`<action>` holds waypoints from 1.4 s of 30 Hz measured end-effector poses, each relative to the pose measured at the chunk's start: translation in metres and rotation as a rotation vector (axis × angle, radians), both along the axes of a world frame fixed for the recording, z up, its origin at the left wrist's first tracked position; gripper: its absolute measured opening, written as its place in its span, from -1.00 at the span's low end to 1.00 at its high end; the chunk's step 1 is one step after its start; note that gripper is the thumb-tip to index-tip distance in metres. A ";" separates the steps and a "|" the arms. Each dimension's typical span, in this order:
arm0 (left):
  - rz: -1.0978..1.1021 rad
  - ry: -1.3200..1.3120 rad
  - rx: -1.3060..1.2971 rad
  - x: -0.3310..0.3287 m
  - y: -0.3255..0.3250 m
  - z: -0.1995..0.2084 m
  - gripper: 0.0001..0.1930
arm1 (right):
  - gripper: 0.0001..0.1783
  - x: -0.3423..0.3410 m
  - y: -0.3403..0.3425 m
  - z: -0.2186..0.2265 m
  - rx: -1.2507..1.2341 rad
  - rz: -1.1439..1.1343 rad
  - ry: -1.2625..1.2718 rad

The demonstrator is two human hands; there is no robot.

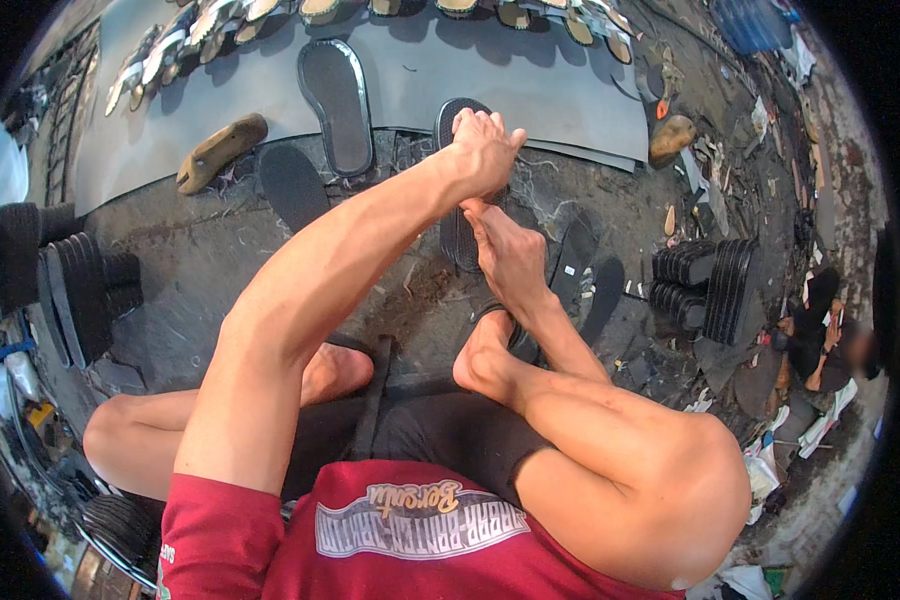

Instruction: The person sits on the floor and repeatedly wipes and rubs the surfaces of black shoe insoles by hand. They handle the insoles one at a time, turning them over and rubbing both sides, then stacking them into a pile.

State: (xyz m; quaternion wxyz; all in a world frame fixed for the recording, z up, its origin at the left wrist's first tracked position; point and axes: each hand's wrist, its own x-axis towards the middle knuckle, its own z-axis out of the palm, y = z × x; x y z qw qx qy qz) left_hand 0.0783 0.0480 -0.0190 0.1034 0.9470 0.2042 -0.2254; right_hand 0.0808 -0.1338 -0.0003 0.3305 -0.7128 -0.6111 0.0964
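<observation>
A long black shoe sole with a ribbed rim lies on the ground in front of me, its far end touching a grey sheet. My left hand grips its far half, fingers curled over the top. Closer to me, my right hand is closed at the sole's right edge, its fingertips just below my left wrist. The hands cover much of the sole's middle. Left of them, another black sole with a shiny rim rests on the sheet. A flat black sole piece lies nearer me.
Sandals line the far side of the grey sheet. Wooden shoe lasts lie left and right. Stacks of ribbed black soles flank me. Loose soles and scraps lie to the right. Another person shows at far right.
</observation>
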 end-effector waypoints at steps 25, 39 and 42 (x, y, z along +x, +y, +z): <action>-0.025 -0.091 -0.064 -0.031 0.004 0.022 0.54 | -0.89 0.022 -0.064 0.030 -0.207 0.106 0.072; 0.139 -0.606 -0.164 -0.099 -0.018 0.006 0.34 | -0.63 0.069 -0.019 -0.005 0.063 -0.133 0.202; 0.462 -1.061 -0.341 -0.122 -0.088 -0.002 0.38 | -0.67 0.054 -0.020 -0.008 -0.219 -0.350 0.413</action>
